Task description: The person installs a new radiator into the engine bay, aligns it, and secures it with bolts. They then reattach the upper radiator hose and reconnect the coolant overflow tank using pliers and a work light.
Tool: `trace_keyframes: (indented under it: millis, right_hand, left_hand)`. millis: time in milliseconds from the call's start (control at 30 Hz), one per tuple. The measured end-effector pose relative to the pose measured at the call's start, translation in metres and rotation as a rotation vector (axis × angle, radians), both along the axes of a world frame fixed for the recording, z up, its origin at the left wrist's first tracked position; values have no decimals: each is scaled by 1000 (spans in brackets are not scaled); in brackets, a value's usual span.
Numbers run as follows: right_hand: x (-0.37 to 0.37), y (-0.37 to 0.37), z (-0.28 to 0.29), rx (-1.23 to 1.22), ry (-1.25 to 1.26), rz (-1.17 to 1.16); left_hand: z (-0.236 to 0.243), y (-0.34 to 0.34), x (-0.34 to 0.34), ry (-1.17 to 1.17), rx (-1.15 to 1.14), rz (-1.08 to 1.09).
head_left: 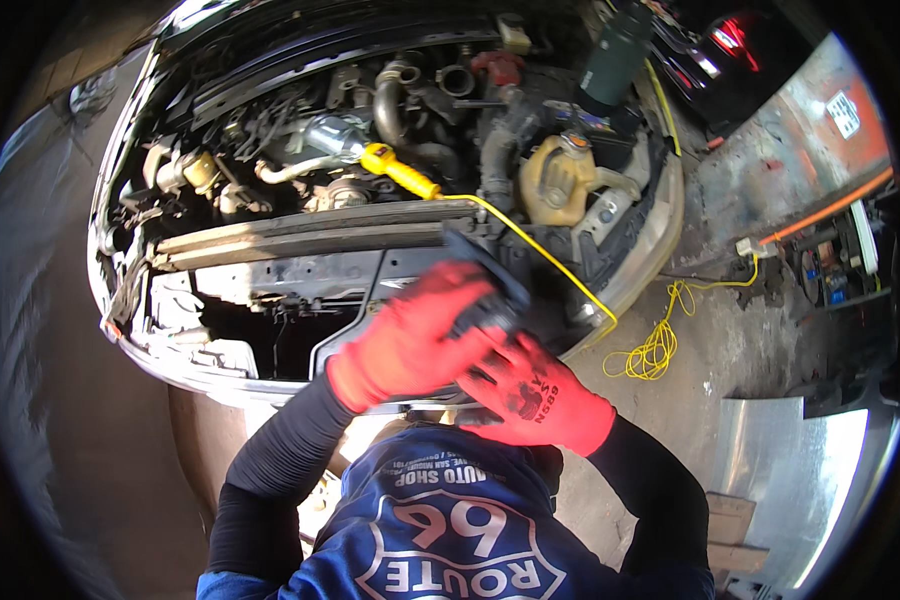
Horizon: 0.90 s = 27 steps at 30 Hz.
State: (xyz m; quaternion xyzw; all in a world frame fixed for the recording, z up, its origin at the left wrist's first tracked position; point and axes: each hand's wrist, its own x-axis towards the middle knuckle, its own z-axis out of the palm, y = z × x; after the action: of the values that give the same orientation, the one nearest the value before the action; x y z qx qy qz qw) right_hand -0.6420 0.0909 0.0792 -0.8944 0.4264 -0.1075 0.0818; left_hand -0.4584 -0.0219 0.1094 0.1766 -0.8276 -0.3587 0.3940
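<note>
My left hand [405, 335], in a red glove with dark fingers, is closed round a dark, flat-looking piece [490, 270]. Motion blurs the piece, and its kind cannot be made out. My right hand [545, 395], gloved the same way, meets the left hand from the lower right. Its fingers point left, with their tips partly hidden and smeared near the piece. Both hands are above the front edge of a car's open engine bay. Beyond them, a yellow-handled work lamp [395, 168] lies across the engine parts, its yellow cord [530, 240] running over the car's front.
A yellowed coolant tank [555, 182] with a cap sits at the bay's right. Behind it stands a dark green bottle [615, 60]. The yellow extension cord [650, 350] lies coiled on the floor at right. A worn, painted panel [790, 150] and a shiny metal sheet [800, 470] are farther right.
</note>
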Motion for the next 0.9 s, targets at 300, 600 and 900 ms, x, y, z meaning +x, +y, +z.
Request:
trace_keyframes:
  millis: [300,600,900]
  right_hand:
    - [65,-30,-8,439,-633,300]
    - [99,-45,7,832,-824,-365]
    - [118,-48,-3,283,-337,99]
  left_hand:
    - [-34,50,91,234,403,-101]
    - [-67,64,153,605,889,19]
    - [-101,63,141,48,-7,338]
